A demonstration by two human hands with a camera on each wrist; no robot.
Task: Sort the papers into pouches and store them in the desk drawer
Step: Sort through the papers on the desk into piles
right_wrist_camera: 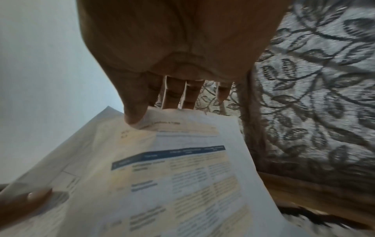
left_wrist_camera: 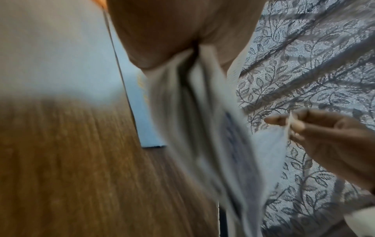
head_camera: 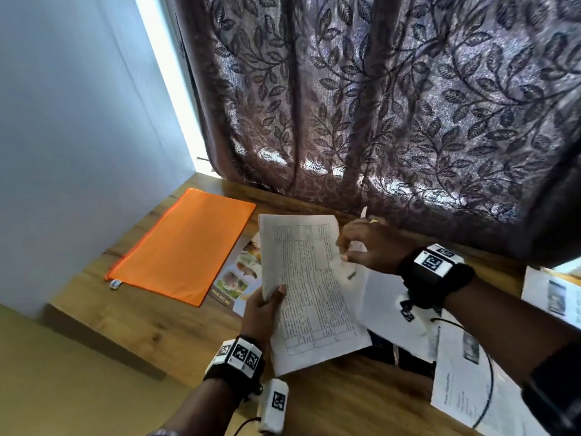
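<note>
My left hand (head_camera: 274, 298) grips the left edge of a small stack of papers (head_camera: 309, 291), held tilted above the wooden desk (head_camera: 151, 335); its top sheet carries a dense printed table. My right hand (head_camera: 345, 250) pinches the far edge of a sheet in that stack, thumb (right_wrist_camera: 135, 115) in front and fingers behind. That sheet with a blue-headed table (right_wrist_camera: 182, 176) fills the right wrist view. The left wrist view is blurred, showing the papers (left_wrist_camera: 205, 128) edge-on and the right hand (left_wrist_camera: 324, 137). An orange zip pouch (head_camera: 185, 247) lies flat at the desk's left.
A colour brochure (head_camera: 240, 278) lies beside the orange pouch. More loose sheets (head_camera: 462, 372) cover the desk's right side, over something dark (head_camera: 393, 354). A leaf-patterned curtain (head_camera: 408, 105) hangs along the desk's back edge; a wall stands at the left.
</note>
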